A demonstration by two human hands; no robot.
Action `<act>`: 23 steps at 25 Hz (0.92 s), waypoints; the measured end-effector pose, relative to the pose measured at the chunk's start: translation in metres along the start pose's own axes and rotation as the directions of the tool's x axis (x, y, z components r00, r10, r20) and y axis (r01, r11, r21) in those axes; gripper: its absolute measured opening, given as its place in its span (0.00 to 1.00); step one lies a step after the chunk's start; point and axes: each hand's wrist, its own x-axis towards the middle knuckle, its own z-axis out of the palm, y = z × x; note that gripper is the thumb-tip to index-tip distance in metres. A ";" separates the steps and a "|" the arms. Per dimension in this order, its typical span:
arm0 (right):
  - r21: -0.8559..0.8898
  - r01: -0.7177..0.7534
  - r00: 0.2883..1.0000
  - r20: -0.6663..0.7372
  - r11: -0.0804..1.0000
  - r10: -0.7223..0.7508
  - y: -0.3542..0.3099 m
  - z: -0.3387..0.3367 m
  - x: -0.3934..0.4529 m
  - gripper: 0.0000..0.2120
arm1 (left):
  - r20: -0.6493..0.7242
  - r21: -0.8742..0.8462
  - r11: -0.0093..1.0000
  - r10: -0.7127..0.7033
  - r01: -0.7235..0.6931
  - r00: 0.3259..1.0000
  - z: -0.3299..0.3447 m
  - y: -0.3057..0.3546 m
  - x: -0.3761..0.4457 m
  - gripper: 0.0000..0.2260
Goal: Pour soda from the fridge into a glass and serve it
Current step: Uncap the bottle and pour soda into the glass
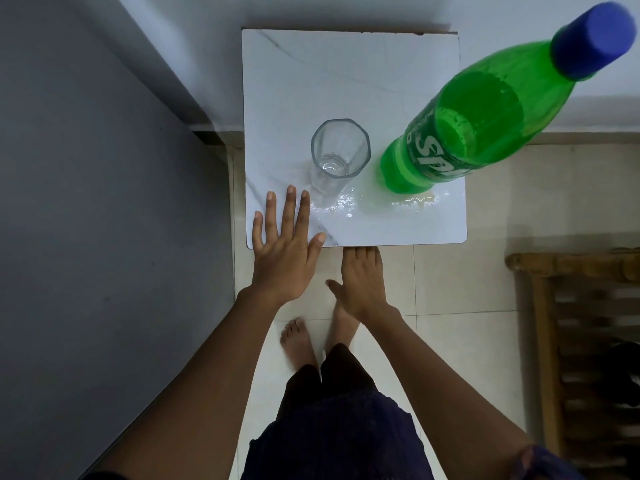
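Observation:
A green soda bottle (485, 123) with a blue cap (594, 39) stands upright and capped at the right of a small white table (346, 74). An empty clear glass (337, 157) stands just left of the bottle. My left hand (285, 251) lies flat, fingers spread, on the table's front left corner, a little short of the glass. My right hand (363, 282) hangs open just below the table's front edge, its fingertips at or under the edge. Neither hand holds anything.
A large grey surface (104, 237) rises close along the left. A wooden rack (585, 334) stands at the right. Pale tiled floor (460, 278) and my bare feet (301, 341) lie below the table. A white wall (346, 12) backs the table.

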 end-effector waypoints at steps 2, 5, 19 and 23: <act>0.065 0.016 0.997 0.078 0.998 -0.021 0.003 -0.006 -0.010 0.40 | 0.027 -0.005 1.000 -0.007 0.007 1.000 -0.002 0.000 0.000 0.32; 0.286 0.023 0.986 0.151 0.958 -0.069 0.011 -0.033 -0.026 0.25 | 0.063 -0.031 0.999 0.013 -0.011 0.998 -0.005 -0.001 0.000 0.34; 0.611 0.257 0.654 -0.680 0.749 0.331 0.027 -0.291 -0.064 0.20 | -0.312 -0.774 0.597 -0.071 -0.210 0.948 -0.143 0.142 0.014 0.36; 0.400 0.069 0.777 -0.596 0.914 0.202 0.020 -0.325 -0.045 0.25 | -0.200 -0.716 0.672 0.061 -0.188 0.978 -0.179 0.162 0.054 0.43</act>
